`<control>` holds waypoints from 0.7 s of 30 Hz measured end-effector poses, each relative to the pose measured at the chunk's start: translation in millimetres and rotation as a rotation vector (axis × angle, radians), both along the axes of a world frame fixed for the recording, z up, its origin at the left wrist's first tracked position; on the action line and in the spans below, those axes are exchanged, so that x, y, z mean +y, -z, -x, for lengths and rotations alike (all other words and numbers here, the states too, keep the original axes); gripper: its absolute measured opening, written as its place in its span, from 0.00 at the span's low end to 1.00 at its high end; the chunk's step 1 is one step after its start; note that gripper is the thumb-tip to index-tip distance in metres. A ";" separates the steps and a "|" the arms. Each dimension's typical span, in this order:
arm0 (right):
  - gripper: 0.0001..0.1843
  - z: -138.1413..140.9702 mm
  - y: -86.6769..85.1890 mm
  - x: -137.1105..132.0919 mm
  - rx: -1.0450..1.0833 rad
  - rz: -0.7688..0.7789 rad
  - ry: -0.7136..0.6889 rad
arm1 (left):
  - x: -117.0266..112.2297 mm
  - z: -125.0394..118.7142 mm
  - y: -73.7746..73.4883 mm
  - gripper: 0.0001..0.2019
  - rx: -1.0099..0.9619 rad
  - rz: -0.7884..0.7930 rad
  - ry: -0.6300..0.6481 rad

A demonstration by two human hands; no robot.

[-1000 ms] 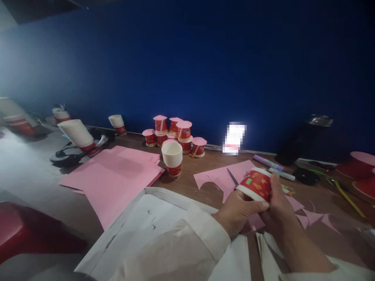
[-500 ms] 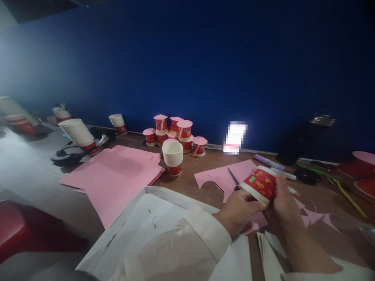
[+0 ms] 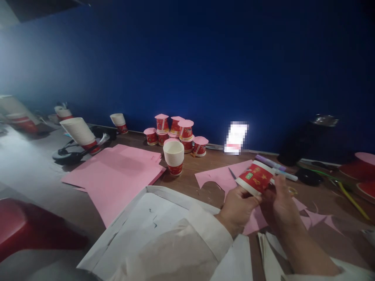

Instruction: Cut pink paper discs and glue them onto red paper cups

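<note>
A red paper cup (image 3: 256, 178) with gold stars is held tilted on its side above the wooden table (image 3: 202, 171). My left hand (image 3: 238, 209) grips it from below at its wide rim. My right hand (image 3: 279, 203) is closed around its narrow end, thumb up along the side. Under the hands lies a cut pink paper sheet (image 3: 225, 176) with scissors (image 3: 232, 174) resting on it. Pink paper offcuts (image 3: 318, 219) lie just right of my right wrist.
A white-and-red cup stack (image 3: 174, 156) stands mid-table beside a pile of pink sheets (image 3: 117, 171). Pink-capped red cups (image 3: 178, 132) cluster at the blue wall. Markers (image 3: 271, 162), a dark bottle (image 3: 306, 140) and a yellow-green cord (image 3: 348, 197) lie right. A white cardboard box (image 3: 140, 222) sits near me.
Both hands have lifted the red cup slightly and tilted it more onto its side, shifting it a little left.
</note>
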State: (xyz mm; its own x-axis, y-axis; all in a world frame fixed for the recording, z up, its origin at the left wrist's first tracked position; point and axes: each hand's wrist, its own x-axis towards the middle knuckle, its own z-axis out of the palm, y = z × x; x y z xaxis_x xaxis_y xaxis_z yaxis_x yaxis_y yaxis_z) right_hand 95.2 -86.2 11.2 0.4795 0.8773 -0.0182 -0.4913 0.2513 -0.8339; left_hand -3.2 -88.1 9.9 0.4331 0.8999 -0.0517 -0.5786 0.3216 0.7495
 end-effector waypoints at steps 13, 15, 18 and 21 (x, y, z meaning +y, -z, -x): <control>0.33 3.9 -11.3 0.3 0.088 0.174 0.035 | -9.3 -0.1 0.6 0.10 0.248 -0.166 0.043; 0.33 2.2 -12.5 0.8 0.093 0.199 0.068 | -10.1 1.1 0.7 0.12 0.250 -0.137 0.104; 0.31 -1.7 -10.3 2.5 0.111 0.207 0.127 | -10.8 1.5 2.3 0.17 0.157 -0.076 0.168; 0.28 -5.2 -7.2 4.5 0.105 0.180 0.141 | -11.2 -0.1 4.4 0.23 -0.004 0.028 0.181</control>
State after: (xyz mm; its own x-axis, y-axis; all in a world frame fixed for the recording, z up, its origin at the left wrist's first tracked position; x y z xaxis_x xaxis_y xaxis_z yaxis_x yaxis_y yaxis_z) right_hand 100.4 -81.7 18.4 0.5844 0.7799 -0.2242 -0.5485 0.1760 -0.8174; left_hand -3.1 -99.3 5.5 0.5878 0.8056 -0.0740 -0.5124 0.4415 0.7365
